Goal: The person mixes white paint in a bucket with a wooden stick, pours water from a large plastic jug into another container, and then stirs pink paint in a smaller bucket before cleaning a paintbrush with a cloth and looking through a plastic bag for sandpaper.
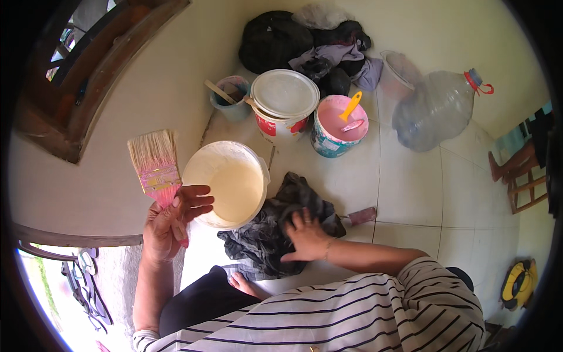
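In my left hand [164, 226] is a wide flat paintbrush [158, 164], raised with its pale bristles up; its metal band and handle are smeared pink. My thumb and index finger grip the handle while the other fingers stick out. My right hand [309, 237] lies on a crumpled dark cloth [258, 237], fingers spread and slightly blurred. Between the hands, just beyond the cloth, stands a white bucket [260, 161] of cream-coloured paint. A flat pinkish tool or block [362, 216], its kind unclear, lies on the tiles right of the cloth.
Beyond stand a lidded paint bucket [285, 94], a pink-stained bucket [329, 145] with a yellow-handled tool, and a small pail [234, 110]. A big clear plastic bottle [434, 111] lies right of dark bundled cloths [275, 44]. Another person's legs [516, 161] show beside a wooden stool [528, 190].
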Motion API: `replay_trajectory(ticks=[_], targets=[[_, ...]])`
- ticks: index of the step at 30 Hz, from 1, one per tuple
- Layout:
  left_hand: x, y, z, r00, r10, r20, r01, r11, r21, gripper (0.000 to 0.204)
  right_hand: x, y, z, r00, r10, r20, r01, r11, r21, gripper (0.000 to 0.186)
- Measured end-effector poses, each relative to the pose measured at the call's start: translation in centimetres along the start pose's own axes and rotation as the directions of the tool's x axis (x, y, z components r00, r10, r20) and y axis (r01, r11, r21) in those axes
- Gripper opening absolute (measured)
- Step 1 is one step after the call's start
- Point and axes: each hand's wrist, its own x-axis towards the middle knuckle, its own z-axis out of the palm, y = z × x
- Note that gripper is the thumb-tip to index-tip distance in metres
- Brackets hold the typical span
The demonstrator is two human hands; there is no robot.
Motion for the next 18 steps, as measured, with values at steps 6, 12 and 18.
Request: replay_trajectory(ticks=[6, 12, 18], targets=[[0.2, -0.5, 0.2, 0.989, 0.048, -0.142, -0.029, 0.991, 0.130, 0.029, 2.2, -2.6, 3.0, 0.911, -0.390, -0.137, 0.387, 0.921, -0.048, 0.059], [-0.9, -0.7, -1.0, 0.976, 0.039, -0.217, -0.012, 0.992, 0.125, 0.027, 0.3, 2.2, -4.5, 0.915, -0.292, -0.280, 0.370, 0.882, 0.290, 0.018], [-0.9, -0.6, -1.5, 0.972, 0.042, -0.232, -0.014, 0.993, 0.121, 0.028, -5.5, 15.7, -1.3, 0.997, 0.037, -0.066, -0.051, 0.975, -0.218, 0.021]])
